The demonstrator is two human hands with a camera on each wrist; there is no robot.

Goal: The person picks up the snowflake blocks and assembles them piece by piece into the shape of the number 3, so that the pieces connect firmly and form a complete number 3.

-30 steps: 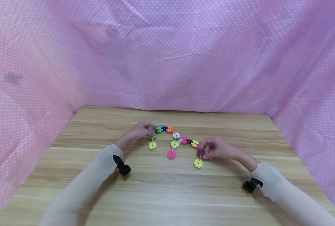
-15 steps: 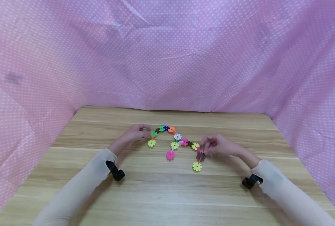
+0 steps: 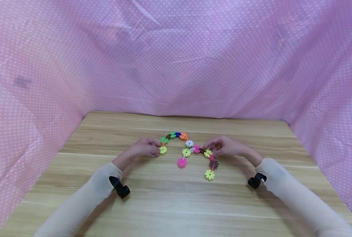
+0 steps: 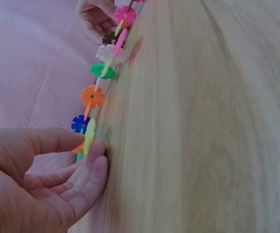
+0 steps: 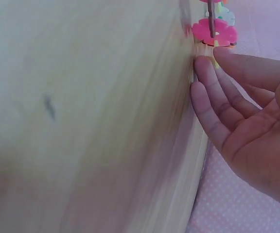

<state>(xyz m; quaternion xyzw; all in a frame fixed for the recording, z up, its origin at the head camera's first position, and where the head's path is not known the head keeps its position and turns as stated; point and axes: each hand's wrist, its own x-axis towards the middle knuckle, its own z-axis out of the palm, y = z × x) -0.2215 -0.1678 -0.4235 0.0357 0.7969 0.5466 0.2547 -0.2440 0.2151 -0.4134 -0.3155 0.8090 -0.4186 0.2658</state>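
Observation:
A chain of colourful interlocking plastic snowflake discs (image 3: 189, 143) lies across the wooden table, arched at the left and stepping down to the right. Short branches hang toward me: a pink disc (image 3: 182, 162) in the middle and a yellow disc (image 3: 210, 174) at the right. My left hand (image 3: 146, 147) pinches the yellow disc (image 4: 89, 135) at the chain's left end between thumb and fingers. At the right part of the chain, my right hand (image 3: 225, 146) has thumb and forefinger around another yellow disc (image 3: 207, 153), seen mostly hidden behind fingertips in the right wrist view.
The wood-grain table (image 3: 176, 204) extends in front of the chain and to both sides. Pink dotted cloth (image 3: 176, 59) hangs behind it and along the sides. A black wrist camera (image 3: 121, 188) is strapped on the left sleeve, another camera (image 3: 255, 181) on the right.
My left hand has gone from the upper green disc down to the yellow end disc. The right hand let go of the dark disc and moved up and left to the yellow one.

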